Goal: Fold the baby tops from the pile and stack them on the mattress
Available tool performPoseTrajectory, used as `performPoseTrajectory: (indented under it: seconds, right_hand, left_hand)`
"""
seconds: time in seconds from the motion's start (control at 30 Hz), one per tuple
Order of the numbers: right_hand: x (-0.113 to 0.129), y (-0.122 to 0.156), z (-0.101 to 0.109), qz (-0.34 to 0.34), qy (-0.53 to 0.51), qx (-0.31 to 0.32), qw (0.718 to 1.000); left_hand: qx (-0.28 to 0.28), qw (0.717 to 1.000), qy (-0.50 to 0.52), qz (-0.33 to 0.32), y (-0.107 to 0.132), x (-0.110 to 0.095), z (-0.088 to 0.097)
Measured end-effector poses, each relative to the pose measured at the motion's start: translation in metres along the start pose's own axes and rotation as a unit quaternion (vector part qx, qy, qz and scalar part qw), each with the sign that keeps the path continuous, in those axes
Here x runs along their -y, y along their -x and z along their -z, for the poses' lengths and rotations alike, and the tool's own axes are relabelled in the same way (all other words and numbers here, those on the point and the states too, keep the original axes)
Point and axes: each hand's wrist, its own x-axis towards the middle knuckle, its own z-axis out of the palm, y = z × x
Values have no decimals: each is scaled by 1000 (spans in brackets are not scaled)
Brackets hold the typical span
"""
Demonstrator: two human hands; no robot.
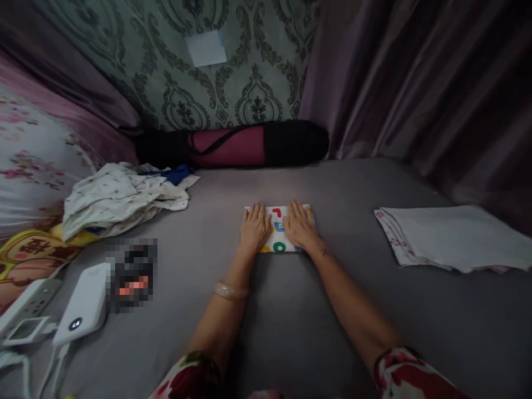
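A small folded white cloth (pixel 279 238) printed with colourful letters and shapes lies flat on the grey bed sheet in the middle of the view. My left hand (pixel 255 226) rests palm down on its left part, fingers stretched away from me. On its right part my right hand (pixel 300 226) lies flat in the same way. Between the two hands a strip of the print shows, with a red shape at the top and a green ring near the front edge. The cloth under my palms is hidden.
Folded pale fabric (pixel 453 235) lies at the right. A crumpled patterned garment (pixel 124 197) sits at the left, above a white power bank (pixel 83 305) and a power strip (pixel 31 305) with cables. A black and maroon long bag (pixel 233 147) lies along the patterned wall.
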Motion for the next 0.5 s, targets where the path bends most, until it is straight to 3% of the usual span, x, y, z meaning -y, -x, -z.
performPoseTrajectory:
  seconds: [0.13,0.33,0.5]
  right_hand:
    - [-4,2,-5,-18,8,29,999]
    - [-8,2,0,-21,-6,37,999]
    - [-17,2,-3,-72,2,18,997]
  left_hand:
    - [50,999,-10,17,0,5,-7]
    - [48,999,-8,18,2,6,1]
    - [63,997,-8,51,7,11,4]
